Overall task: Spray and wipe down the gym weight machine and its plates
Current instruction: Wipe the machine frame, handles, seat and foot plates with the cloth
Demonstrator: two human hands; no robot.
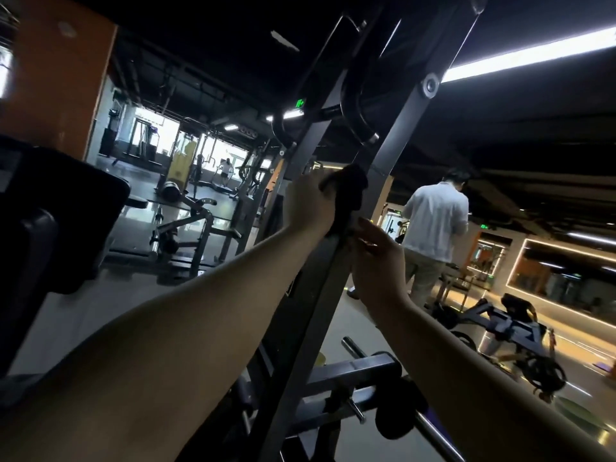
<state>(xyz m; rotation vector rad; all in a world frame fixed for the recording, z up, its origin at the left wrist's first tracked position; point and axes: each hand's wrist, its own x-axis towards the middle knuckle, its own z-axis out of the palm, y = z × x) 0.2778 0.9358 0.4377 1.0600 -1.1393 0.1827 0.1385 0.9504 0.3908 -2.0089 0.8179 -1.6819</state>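
Single head-worn view, tilted, angled upward, close to the machine upright (333, 281), gym beyond

Just two bare arms in shot tbh. The left forearm (200, 315) is uncovered right down to the bottom edge, same deal with the right forearm (466, 368). The left hand (308, 203) and right hand (376, 261) are bare too; the lighting's too dim for finer detail.

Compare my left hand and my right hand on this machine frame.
The left hand sits higher and grips the dark cloth against the frame bar; the right hand sits lower, touching the cloth's bottom end, grip unclear. Both are bare and reach up to the same bar.
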